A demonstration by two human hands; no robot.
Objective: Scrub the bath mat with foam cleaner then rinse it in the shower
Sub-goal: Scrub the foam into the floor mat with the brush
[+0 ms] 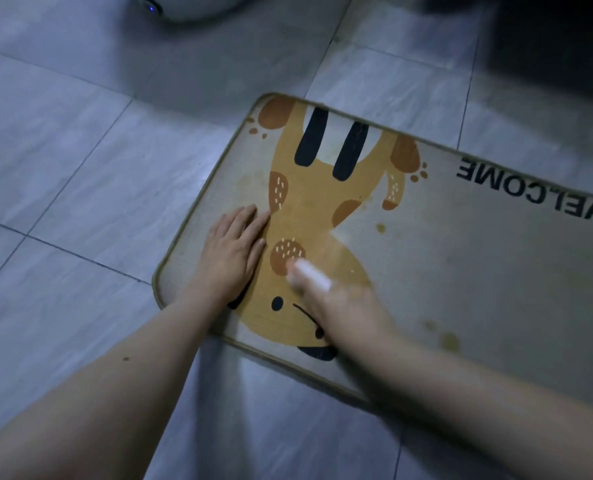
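Bath mat (461,271) lying flat on a pale grey tiled floor (80,168), filling the frame from its centre out toward three o'clock; its surface is beige with a thin darker border, printed with an orange-yellow cartoon animal with brown patches and two black stripes, seen upside down from the person's side; the word WELCOME runs in black capitals toward two o'clock, also upside down; several small yellowish stains dot the beige area at about four o'clock from the animal's body.

Two bare forearms reach in from the six o'clock edge; the left hand (234,247) lies palm down on the mat near its nine o'clock edge, fingers straight and close together, pressing flat on the fabric just beside the animal's body; the right hand (340,306) sits over the animal's face and is heavily smeared by motion blur; a pale whitish object (310,275) pokes out from it toward eleven o'clock, touching or just above a brown speckled patch; what this object is, and how the fingers lie on it, cannot be told.

At twelve o'clock, at the top edge, a rounded white object (191,6) with a small blue light stands on the tiles; a dark, unreadable area fills the one o'clock corner.
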